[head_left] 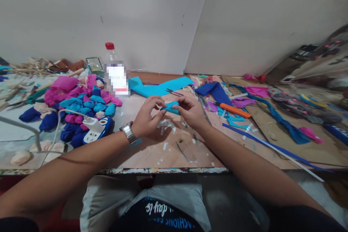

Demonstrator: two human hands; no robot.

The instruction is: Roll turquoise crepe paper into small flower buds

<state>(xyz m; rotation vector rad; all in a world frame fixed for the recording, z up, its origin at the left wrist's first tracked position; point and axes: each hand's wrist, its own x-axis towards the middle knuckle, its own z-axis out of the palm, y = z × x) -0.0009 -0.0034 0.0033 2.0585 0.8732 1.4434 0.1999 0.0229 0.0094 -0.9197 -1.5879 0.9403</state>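
Observation:
Over the middle of the table, a small folded piece of light blue crepe paper (172, 107) is stretched between my two hands. My left hand (148, 116), with a metal watch at its wrist, pinches the paper's left end between thumb and fingers. On the other end, my right hand (192, 112) is closed, thumb in front and fingers behind. Just beyond them lies a long light blue crepe strip (152, 90), and small pointed scissors (174, 92) rest at its right part. Below the hands, a curved transparent piece (168, 125) lies on the tabletop.
Left, bundled paper buds (78, 103) in pink and blue surround a white-and-blue power strip (95, 133) with a cord. A phone (117, 79) leans on a red-capped bottle (110, 46). Right are an orange cutter (235, 110), blue strips and cardboard (274, 136). A wall stands behind.

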